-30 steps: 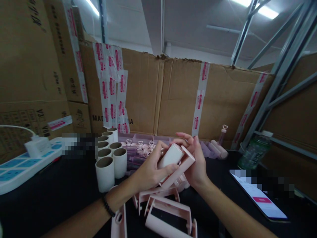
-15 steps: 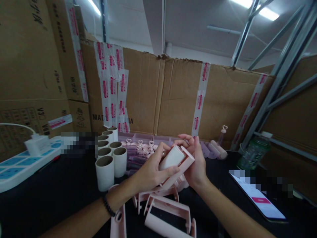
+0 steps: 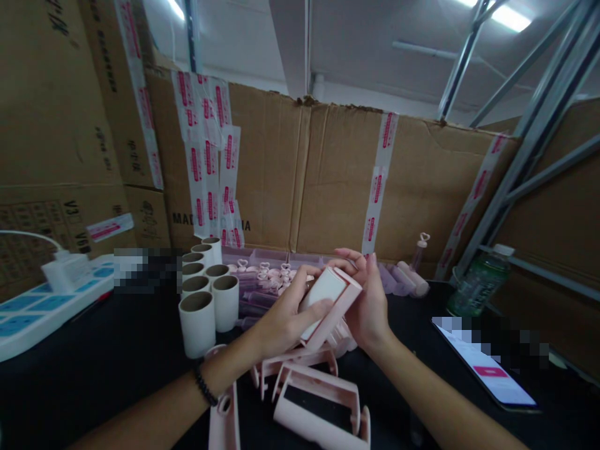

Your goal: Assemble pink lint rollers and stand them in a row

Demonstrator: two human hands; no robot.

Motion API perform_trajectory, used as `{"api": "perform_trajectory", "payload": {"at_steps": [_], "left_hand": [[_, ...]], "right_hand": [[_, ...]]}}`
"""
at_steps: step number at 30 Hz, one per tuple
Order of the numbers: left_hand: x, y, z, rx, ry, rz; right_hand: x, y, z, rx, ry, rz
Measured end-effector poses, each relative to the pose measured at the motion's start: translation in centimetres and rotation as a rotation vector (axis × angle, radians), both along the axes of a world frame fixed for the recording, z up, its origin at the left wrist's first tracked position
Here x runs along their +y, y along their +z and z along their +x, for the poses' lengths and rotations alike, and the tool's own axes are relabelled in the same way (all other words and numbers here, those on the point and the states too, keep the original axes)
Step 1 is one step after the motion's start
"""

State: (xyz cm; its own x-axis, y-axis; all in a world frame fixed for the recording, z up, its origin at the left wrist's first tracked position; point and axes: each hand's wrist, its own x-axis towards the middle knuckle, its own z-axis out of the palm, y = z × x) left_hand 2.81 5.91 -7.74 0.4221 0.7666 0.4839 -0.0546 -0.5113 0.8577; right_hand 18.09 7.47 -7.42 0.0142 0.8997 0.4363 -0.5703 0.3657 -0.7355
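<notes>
My left hand point(image 3: 285, 312) grips a pink plastic roll holder point(image 3: 341, 310), its thumb lying along a white roll point(image 3: 324, 294) seated inside. The holder is tilted, its upper end toward the right. Cupped around that upper end is my right hand point(image 3: 370, 306), with its fingers curling behind the holder and partly hidden. Below my hands, an empty pink roll holder point(image 3: 300, 425) rests on the black tabletop, with another pink frame point(image 3: 300, 359) just behind it. A long pink part with a hole point(image 3: 225, 425) lies under my left wrist.
Several white cardboard-cored rolls point(image 3: 197, 331) stand upright at the left. Behind them is a lilac tray point(image 3: 269, 256) by pink heart-topped pieces point(image 3: 265, 272). A power strip point(image 3: 28, 312) lies far left; a phone point(image 3: 497, 375) and green bottle point(image 3: 480, 281) are right. Cardboard point(image 3: 337, 175) walls the back.
Both hands have brought the roll holder slightly down and left. The holder has turned a little, and the white roll now sits deeper between its sides. The view has shifted slightly.
</notes>
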Motion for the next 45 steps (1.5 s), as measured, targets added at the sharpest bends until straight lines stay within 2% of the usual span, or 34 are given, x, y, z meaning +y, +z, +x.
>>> {"api": "perform_trajectory", "payload": {"at_steps": [3, 6, 10, 16, 23, 25, 28, 30, 32, 38, 42, 45], "left_hand": [[0.1, 0.2, 0.3, -0.269, -0.013, -0.258], [0.3, 0.4, 0.6, -0.532, -0.010, -0.452], [0.6, 0.9, 0.6, -0.655, -0.040, -0.616], [0.6, 0.9, 0.5, -0.670, -0.110, -0.614], [0.6, 0.6, 0.7, -0.613, 0.035, -0.532], [0.7, 0.9, 0.5, -0.663, 0.018, -0.578], [0.8, 1.4, -0.1, -0.753, -0.052, -0.628], [0.9, 1.6, -0.5, -0.807, -0.095, -0.625], [1.0, 1.6, -0.8, -0.858, -0.134, -0.623], [1.2, 1.4, -0.7, -0.886, -0.182, -0.549], [1.4, 1.3, -0.7, -0.836, -0.145, -0.563], [1.4, 1.4, -0.8, -0.855, -0.109, -0.564]], "right_hand": [[0.2, -0.3, -0.1, -0.119, -0.033, 0.028], [0.1, -0.8, -0.3, -0.264, -0.029, 0.164], [-0.2, -1.5, -0.6, -0.391, 0.001, 0.284], [-0.1, -2.1, -0.7, -0.474, -0.018, 0.307], [-0.1, -1.7, -0.3, -0.536, -0.066, 0.329], [0.0, -1.3, 0.1, -0.533, -0.127, 0.339], [0.5, -0.8, 0.9, -0.591, -0.294, 0.355], [1.0, -0.7, 1.4, -0.693, -0.393, 0.382], [1.5, -0.9, 1.7, -0.836, -0.422, 0.428], [2.0, -1.8, 0.6, -1.242, -0.269, 0.591], [2.4, -2.4, -1.1, -1.295, -0.194, 0.709], [3.3, -3.0, -2.3, -1.344, -0.151, 0.706]]}}
